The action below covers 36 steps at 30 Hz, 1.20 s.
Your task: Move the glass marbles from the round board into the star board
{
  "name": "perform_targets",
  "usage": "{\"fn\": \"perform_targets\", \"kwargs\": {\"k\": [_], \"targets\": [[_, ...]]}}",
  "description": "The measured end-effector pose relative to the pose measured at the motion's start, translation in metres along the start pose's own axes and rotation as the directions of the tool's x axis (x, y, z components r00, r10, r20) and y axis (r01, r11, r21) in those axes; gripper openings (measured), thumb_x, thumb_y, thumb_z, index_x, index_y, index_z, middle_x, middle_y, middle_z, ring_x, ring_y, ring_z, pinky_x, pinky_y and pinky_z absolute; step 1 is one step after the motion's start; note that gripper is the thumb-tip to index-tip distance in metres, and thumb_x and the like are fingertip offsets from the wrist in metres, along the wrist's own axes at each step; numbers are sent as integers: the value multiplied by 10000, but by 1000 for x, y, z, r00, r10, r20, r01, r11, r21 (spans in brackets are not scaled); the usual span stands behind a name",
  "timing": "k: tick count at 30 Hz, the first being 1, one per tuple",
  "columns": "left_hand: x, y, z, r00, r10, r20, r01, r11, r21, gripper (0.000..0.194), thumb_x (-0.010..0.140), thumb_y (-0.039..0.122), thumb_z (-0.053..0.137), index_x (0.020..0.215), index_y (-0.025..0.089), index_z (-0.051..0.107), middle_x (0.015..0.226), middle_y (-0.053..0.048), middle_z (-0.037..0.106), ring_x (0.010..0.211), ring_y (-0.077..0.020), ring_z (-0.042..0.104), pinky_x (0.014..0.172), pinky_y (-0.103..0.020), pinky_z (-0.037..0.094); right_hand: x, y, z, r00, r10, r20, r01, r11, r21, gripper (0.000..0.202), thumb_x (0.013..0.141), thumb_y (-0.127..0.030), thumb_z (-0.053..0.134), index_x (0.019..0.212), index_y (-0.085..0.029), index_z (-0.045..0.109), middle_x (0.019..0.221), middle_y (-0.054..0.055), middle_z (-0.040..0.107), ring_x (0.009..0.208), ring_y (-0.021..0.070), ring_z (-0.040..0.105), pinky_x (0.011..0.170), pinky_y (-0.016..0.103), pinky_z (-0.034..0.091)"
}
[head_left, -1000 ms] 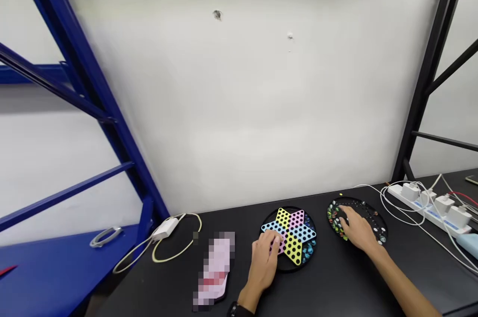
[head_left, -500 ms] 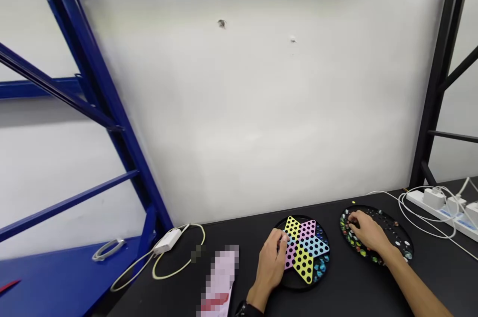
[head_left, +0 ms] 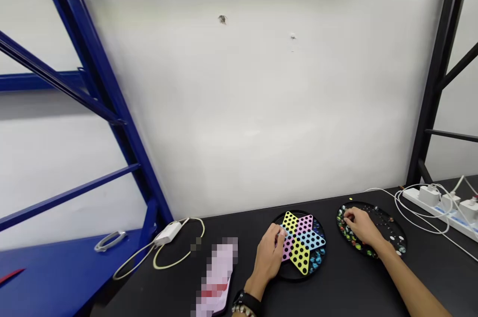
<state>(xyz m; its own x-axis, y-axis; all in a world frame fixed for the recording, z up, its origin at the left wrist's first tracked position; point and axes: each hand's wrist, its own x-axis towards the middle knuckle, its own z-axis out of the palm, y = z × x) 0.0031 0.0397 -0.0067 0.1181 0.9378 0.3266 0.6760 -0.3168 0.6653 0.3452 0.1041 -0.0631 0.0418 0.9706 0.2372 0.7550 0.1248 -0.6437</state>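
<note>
Left hand (head_left: pixel 269 256) is resting curled on the board (head_left: pixel 301 243) at nine o'clock, holding nothing visible; right hand (head_left: pixel 361 229) fingers are pinching among marbles in the tray (head_left: pixel 392 230), grip unclear. A loose marble could be rolling off the tabletop (head_left: pixel 336 287).

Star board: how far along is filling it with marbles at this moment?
Barely begun. The star board shows open holes across its coloured points; loose marbles lie only in its rim. In hand: the left hand steadies the board's edge while the right hand reaches into the black tray of marbles. Nearly every hole is left.
</note>
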Motion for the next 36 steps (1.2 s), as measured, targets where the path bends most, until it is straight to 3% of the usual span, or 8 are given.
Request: {"fn": "perform_targets", "kwargs": {"k": [5,9,11,17,21,26,31,36], "targets": [[0,-1,1,1000,9,-5,-9,1000,-9,440,978,499,257,812,225,558,832,-9,608,753,-168,579,722,-276,446,0,-10,-5,993,97,-63,-83,976,201,251,726,-371,531,820,-191,677,766,51,679,719,212,636,700,328,485],[0,-3,1,1000,3,-2,-3,1000,-12,441,978,512,255,819,225,550,826,-11,601,772,-174,581,731,-284,451,1,-19,-18,941,337,-7,-243,692,680,337,692,-375,531,939,-180,651,888,88,695,773,221,670,609,300,495],[0,-2,1,1000,2,2,-2,1000,-12,445,979,512,249,819,225,550,828,-15,601,772,-175,580,730,-287,453,1,-20,-21,934,355,41,-263,605,751,348,682,-371,521,945,-180,647,930,100,698,751,209,669,584,291,486],[0,0,-1,1000,10,-4,-10,1000,2,441,978,505,270,803,224,561,837,-7,616,762,-160,591,730,-273,456,-2,-21,-12,978,208,-16,-185,902,391,227,663,-368,551,707,-188,682,595,13,593,591,177,554,560,278,398],[0,-1,0,1000,15,-2,-15,1000,-4,456,973,527,259,811,227,563,844,-12,621,786,-174,596,744,-283,461,-7,-23,-4,996,83,-20,-81,994,77,204,673,-356,580,734,-222,720,594,-3,576,642,180,558,609,268,396],[0,-3,1,1000,10,21,-9,1000,-9,472,974,539,233,818,228,552,856,-22,611,794,-183,585,771,-304,463,-5,-25,-8,992,121,-29,-111,965,239,268,707,-424,565,721,-193,701,542,-17,515,564,159,502,558,266,375],[0,-2,0,1000,7,24,-7,1000,-10,448,975,521,246,815,226,543,866,-18,608,793,-179,581,771,-298,457,-3,-29,-18,949,316,2,-235,703,672,333,717,-497,533,780,-186,632,527,-49,431,455,117,366,441,252,271],[0,-2,0,999,11,32,-11,1000,-3,421,978,491,259,816,229,546,864,-13,606,789,-172,580,767,-292,450,-6,-25,-16,981,182,-66,-158,950,271,280,770,-438,487,706,-204,627,575,-3,549,574,173,517,565,288,385]]}}
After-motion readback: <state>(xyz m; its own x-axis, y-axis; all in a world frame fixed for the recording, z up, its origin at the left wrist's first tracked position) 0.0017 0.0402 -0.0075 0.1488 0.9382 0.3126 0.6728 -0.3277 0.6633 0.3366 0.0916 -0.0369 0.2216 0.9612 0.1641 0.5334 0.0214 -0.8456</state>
